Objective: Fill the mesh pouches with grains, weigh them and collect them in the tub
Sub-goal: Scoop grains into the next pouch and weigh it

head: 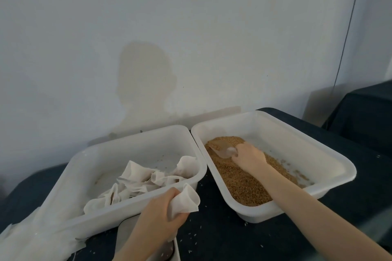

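Head camera looks down over a table draped in dark blue cloth (222, 237), pushed up against a pale, stained wall (148, 48). Two white rectangular plastic tubs sit side by side on it, their near corners almost touching. Inside the right-hand tub (331, 167) lies a bed of golden-brown grains (244, 184), heaped toward its left wall, and the person's right hand (250, 158) reaches into it, fingers curled round the handle of a translucent plastic scoop (220, 149) whose bowl is dug into the top of the heap. In the left-hand tub (89, 161) a loose pile of crumpled white mesh pouches (144, 178) rests against the near wall, some showing brown grain inside. Just in front of that tub's near right corner, the left hand (159, 216) grips one more white mesh pouch (186, 199), fingers clenched around its gathered lower part while its open mouth flares upward and to the right, above the cloth between the tubs. Under the left wrist sits a flat pale weighing scale (127, 231), partly hidden by the forearm. More white fabric (31, 239) spills over the table at the lower left corner, and stray pale grains (195, 237) are scattered on the cloth in front of the tubs
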